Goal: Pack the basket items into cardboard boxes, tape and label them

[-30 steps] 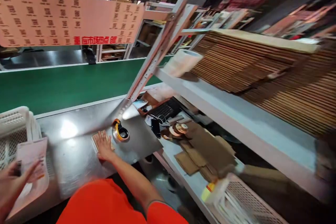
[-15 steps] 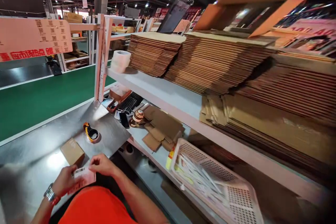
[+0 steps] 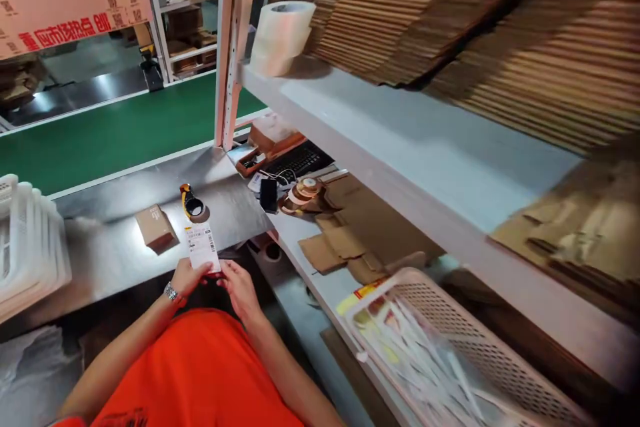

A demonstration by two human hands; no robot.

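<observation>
Between both hands I hold a white shipping label (image 3: 202,247) with printed text and a barcode, its long side pointing away from me. My left hand (image 3: 190,276), with a metal watch at the wrist, pinches the label's near left corner. My right hand (image 3: 237,283) grips its near right corner. Beyond the label, on the metal table, lies a tape dispenser (image 3: 192,203) with an orange and black handle. A small brown cardboard box (image 3: 156,228) rests on the table to the left of the label.
Stacked white plastic baskets (image 3: 33,240) stand at the table's left. A green conveyor belt (image 3: 125,123) runs behind. On the right, a shelf (image 3: 380,123) carries tape rolls (image 3: 281,37) and flattened cartons (image 3: 390,13); below it sits a basket of papers (image 3: 450,353).
The view has tilted down and shifted left. The label has turned from lying crosswise to pointing away from me, and my hands have come together at its near edge.
</observation>
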